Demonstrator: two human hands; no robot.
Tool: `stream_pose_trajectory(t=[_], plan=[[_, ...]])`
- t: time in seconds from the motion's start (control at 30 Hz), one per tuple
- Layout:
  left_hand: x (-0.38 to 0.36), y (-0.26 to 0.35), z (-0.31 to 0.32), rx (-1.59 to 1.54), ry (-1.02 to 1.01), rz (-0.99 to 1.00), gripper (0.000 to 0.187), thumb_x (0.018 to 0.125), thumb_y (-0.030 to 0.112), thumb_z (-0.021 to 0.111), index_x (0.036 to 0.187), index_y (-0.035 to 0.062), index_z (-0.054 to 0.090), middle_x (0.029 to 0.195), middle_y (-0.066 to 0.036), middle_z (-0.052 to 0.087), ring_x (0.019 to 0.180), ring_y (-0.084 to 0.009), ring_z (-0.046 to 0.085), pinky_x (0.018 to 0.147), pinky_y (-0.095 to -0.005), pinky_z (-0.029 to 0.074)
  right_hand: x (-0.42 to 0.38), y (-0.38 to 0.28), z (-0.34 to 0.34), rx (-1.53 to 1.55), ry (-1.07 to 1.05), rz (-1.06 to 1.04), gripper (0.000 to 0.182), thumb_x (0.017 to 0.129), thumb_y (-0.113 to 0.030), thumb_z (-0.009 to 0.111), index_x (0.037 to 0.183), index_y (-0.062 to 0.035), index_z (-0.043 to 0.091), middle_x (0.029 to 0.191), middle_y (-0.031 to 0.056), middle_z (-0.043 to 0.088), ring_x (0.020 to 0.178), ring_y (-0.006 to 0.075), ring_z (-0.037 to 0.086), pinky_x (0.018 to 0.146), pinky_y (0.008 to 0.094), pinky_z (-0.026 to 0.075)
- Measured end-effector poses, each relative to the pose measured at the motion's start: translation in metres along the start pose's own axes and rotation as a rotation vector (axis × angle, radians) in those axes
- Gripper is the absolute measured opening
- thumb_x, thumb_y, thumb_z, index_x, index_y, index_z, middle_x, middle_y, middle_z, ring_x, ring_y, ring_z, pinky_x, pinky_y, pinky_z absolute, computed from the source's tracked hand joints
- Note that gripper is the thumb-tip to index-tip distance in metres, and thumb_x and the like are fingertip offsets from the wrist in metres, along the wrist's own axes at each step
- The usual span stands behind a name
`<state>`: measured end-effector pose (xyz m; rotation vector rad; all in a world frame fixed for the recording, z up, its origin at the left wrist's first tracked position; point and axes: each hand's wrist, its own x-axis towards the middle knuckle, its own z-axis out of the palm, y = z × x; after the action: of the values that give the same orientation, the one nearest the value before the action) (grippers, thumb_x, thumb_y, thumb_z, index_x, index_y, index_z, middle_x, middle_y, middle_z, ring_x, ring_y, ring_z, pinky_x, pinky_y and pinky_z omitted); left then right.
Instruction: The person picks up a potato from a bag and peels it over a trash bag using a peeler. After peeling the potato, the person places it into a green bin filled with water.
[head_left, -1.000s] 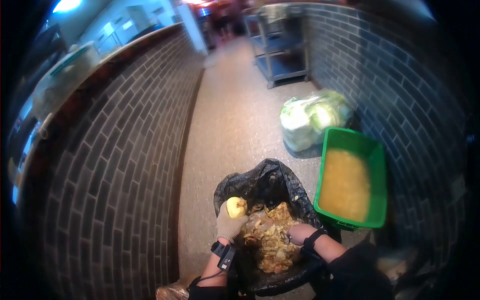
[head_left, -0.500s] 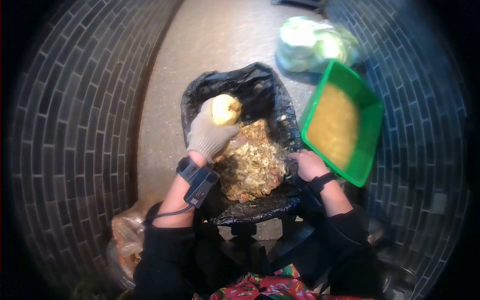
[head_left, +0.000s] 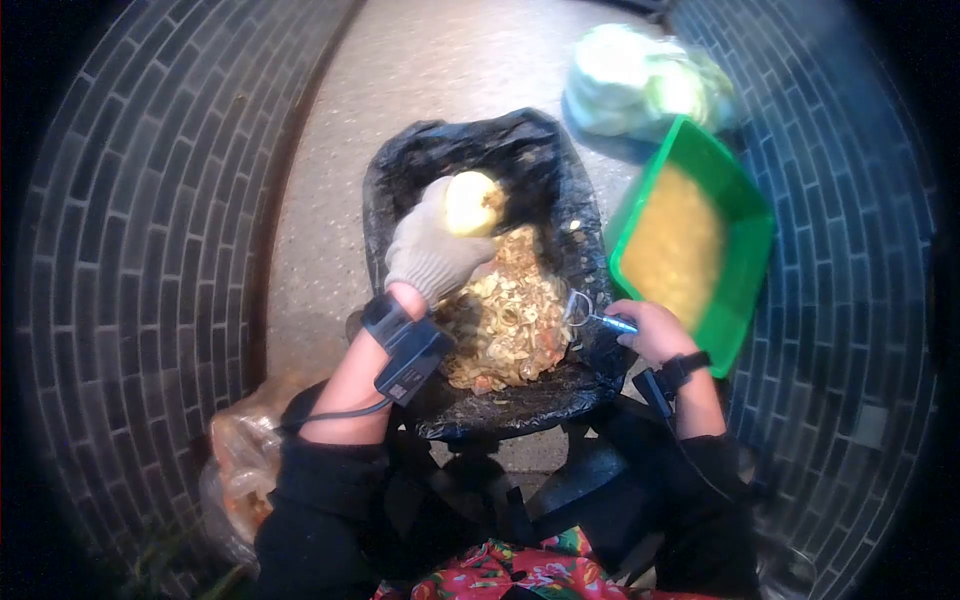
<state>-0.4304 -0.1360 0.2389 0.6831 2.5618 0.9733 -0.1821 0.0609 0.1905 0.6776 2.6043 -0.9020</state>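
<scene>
My left hand (head_left: 432, 245), in a pale knitted glove, is closed around a mostly peeled potato (head_left: 472, 204). The potato is pale yellow, with a brownish patch on its right side. Both are above a container lined with a black plastic bag (head_left: 480, 140). Inside the bag lies a heap of peelings (head_left: 505, 320), just below the glove. My bare right hand (head_left: 652, 330) grips the blue handle of a peeler (head_left: 598, 316). The peeler's metal head points left, over the right side of the heap and apart from the potato.
On the right, a green tub (head_left: 745, 255) holds a yellowish mass, too blurred to make out. Behind it sits a clear plastic bag (head_left: 645, 85) of pale green contents. Another plastic bag (head_left: 240, 470) lies at lower left. Dark brick walls (head_left: 150, 220) flank both sides.
My right hand has moved right, away from the heap, and the peeler now shows clearly. My left hand and the potato have shifted slightly up and right in view.
</scene>
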Motion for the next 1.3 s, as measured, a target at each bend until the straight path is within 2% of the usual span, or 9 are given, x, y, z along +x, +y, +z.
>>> stream_pose_trajectory(t=[0.17, 0.3, 0.43, 0.53, 0.67, 0.8, 0.9, 1.0, 1.3], plan=[[-0.001, 0.004, 0.003, -0.060, -0.039, 0.040, 0.060, 0.065, 0.020, 0.074, 0.120, 0.0073, 0.056, 0.110, -0.017, 0.065, 0.104, -0.0297, 0.063, 0.090, -0.0361, 0.049, 0.009, 0.017, 0.005, -0.345, -0.041, 0.339, 0.043, 0.072, -0.006, 0.073, 0.114, -0.0108, 0.066, 0.103, 0.0147, 0.069, 0.099, 0.0325, 0.064, 0.087, 0.0391, 0.050], [-0.002, -0.001, 0.002, -0.012, -0.025, -0.017, 0.060, 0.064, 0.019, 0.074, 0.121, 0.0074, 0.056, 0.110, -0.016, 0.065, 0.103, -0.0277, 0.063, 0.090, -0.0347, 0.049, 0.004, 0.018, 0.006, 0.275, -0.009, -0.044, 0.033, 0.075, -0.007, 0.069, 0.108, -0.0108, 0.069, 0.097, 0.0166, 0.069, 0.092, 0.0334, 0.066, 0.083, 0.0414, 0.051], [-0.002, 0.002, 0.004, -0.074, -0.031, 0.064, 0.061, 0.064, 0.020, 0.074, 0.121, 0.0084, 0.056, 0.110, -0.015, 0.066, 0.103, -0.0277, 0.063, 0.090, -0.0344, 0.048, 0.009, 0.012, 0.000, -0.413, -0.236, 0.380, 0.034, 0.085, -0.012, 0.064, 0.118, -0.0051, 0.063, 0.106, 0.0173, 0.067, 0.098, 0.0336, 0.064, 0.089, 0.0391, 0.049], [-0.002, 0.002, 0.001, -0.025, -0.025, -0.013, 0.061, 0.064, 0.020, 0.074, 0.121, 0.0083, 0.056, 0.109, -0.016, 0.066, 0.102, -0.0283, 0.063, 0.090, -0.0348, 0.049, -0.003, -0.003, -0.003, 0.336, -0.074, -0.065, 0.025, 0.079, -0.010, 0.063, 0.103, -0.0030, 0.068, 0.095, 0.0206, 0.068, 0.091, 0.0387, 0.064, 0.083, 0.0447, 0.050], [-0.002, 0.000, 0.009, -0.020, -0.030, 0.040, 0.062, 0.065, 0.021, 0.074, 0.122, 0.0073, 0.055, 0.109, -0.017, 0.066, 0.102, -0.0290, 0.064, 0.090, -0.0350, 0.049, 0.016, 0.027, 0.010, -0.464, -0.311, 0.350, 0.036, 0.090, -0.011, 0.058, 0.126, -0.0059, 0.058, 0.097, 0.0151, 0.068, 0.092, 0.0247, 0.064, 0.085, 0.0369, 0.049], [-0.002, -0.004, 0.003, -0.002, -0.006, -0.004, 0.061, 0.065, 0.021, 0.074, 0.121, 0.0073, 0.056, 0.108, -0.016, 0.066, 0.101, -0.0282, 0.064, 0.089, -0.0345, 0.049, 0.003, 0.010, 0.000, 0.320, -0.213, 0.036, 0.030, 0.090, -0.011, 0.057, 0.119, -0.0048, 0.062, 0.092, 0.0132, 0.068, 0.089, 0.0227, 0.063, 0.081, 0.0375, 0.049], [-0.002, 0.001, 0.005, -0.037, -0.032, 0.063, 0.061, 0.065, 0.020, 0.074, 0.121, 0.0069, 0.056, 0.108, -0.015, 0.066, 0.101, -0.0277, 0.064, 0.089, -0.0341, 0.049, 0.017, 0.019, 0.008, -0.461, -0.324, 0.351, 0.027, 0.090, -0.014, 0.056, 0.114, -0.0037, 0.063, 0.094, 0.0169, 0.068, 0.090, 0.0299, 0.064, 0.081, 0.0398, 0.049], [0.001, -0.004, 0.005, -0.016, -0.015, 0.042, 0.057, 0.065, 0.020, 0.073, 0.118, 0.0063, 0.057, 0.107, -0.015, 0.066, 0.099, -0.0276, 0.064, 0.088, -0.0342, 0.050, 0.002, 0.012, 0.002, 0.079, -0.114, -0.082, 0.022, 0.084, -0.015, 0.056, 0.099, -0.0022, 0.067, 0.093, 0.0234, 0.066, 0.090, 0.0409, 0.063, 0.082, 0.0472, 0.050], [0.004, -0.006, 0.002, -0.249, -0.019, 0.012, 0.062, 0.064, 0.018, 0.078, 0.119, 0.0028, 0.056, 0.107, -0.011, 0.065, 0.096, -0.0203, 0.062, 0.087, -0.0309, 0.050, 0.018, -0.004, 0.001, 0.109, -0.006, -0.001, 0.028, 0.089, -0.006, 0.056, 0.115, -0.0023, 0.049, 0.095, 0.0151, 0.061, 0.090, 0.0240, 0.060, 0.080, 0.0353, 0.047]])
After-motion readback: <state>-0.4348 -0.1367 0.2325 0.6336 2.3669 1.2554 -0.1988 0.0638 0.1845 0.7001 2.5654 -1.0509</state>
